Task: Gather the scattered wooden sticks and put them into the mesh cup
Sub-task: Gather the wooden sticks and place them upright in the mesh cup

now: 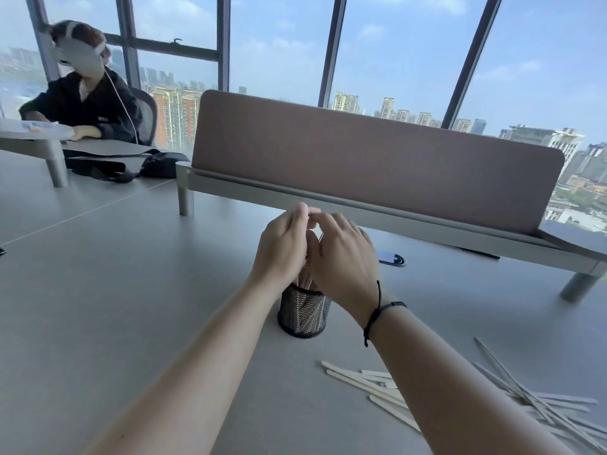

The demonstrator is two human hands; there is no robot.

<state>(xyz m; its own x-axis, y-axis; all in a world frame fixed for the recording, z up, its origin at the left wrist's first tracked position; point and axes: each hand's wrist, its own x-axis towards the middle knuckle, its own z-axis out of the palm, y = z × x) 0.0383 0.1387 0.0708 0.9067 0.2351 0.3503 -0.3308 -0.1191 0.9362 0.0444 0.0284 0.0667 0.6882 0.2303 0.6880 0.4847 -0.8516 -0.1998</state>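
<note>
Two hands: left hand (pixel 282 247) and right hand (pixel 345 257) meet directly above mesh cup (pixel 303 311), backs toward camera.
Fingers: curled inward, pressed together around upright wooden sticks (pixel 307 279); exact pinch hidden behind knuckles.
Sticks in hand: lower ends already inside cup rim, some visible through mesh.
Cup: upright on counter (pixel 131 290), between both forearms.
Remaining sticks: loose pile (pixel 368 379) flat on counter, near-right, partly hidden under right forearm; thinner skewers (pixel 512 382) further right.
Step judged: seating a bundle in cup.
Advice: keep bundle vertical, release low, avoid tipping cup w/ wrist.
Progress: partial; sizeable pile left.
</note>
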